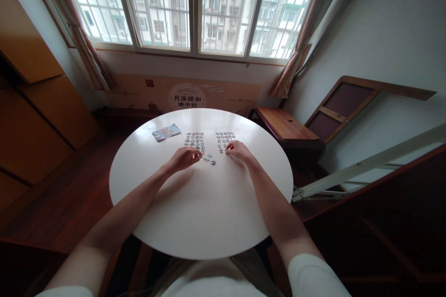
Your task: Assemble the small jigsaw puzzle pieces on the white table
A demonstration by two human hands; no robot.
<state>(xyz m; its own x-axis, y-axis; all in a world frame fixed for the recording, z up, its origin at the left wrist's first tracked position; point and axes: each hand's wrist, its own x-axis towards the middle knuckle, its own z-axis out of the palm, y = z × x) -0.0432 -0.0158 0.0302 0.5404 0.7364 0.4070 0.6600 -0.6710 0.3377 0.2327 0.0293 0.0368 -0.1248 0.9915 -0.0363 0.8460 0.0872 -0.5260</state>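
Note:
On the round white table [198, 213], small jigsaw puzzle pieces lie in two groups of rows. My left hand [184, 158] is at the lower edge of the left group [194, 138], its thumb and fingers pinched on a puzzle piece that they mostly cover. Beside the lower end of the right group [226, 136], my right hand [240, 150] also pinches a puzzle piece at its fingertips. Between the hands lie several loose puzzle pieces [213, 163]. A colourful picture sheet [166, 132] rests to the left of the groups.
A wooden side table [289, 123] stands behind the round table at right. A folding metal ladder [369, 162] and a wooden frame [343, 106] lean by the right wall. A printed cardboard panel [139, 93] runs below the window. Orange cabinets [38, 125] are at left.

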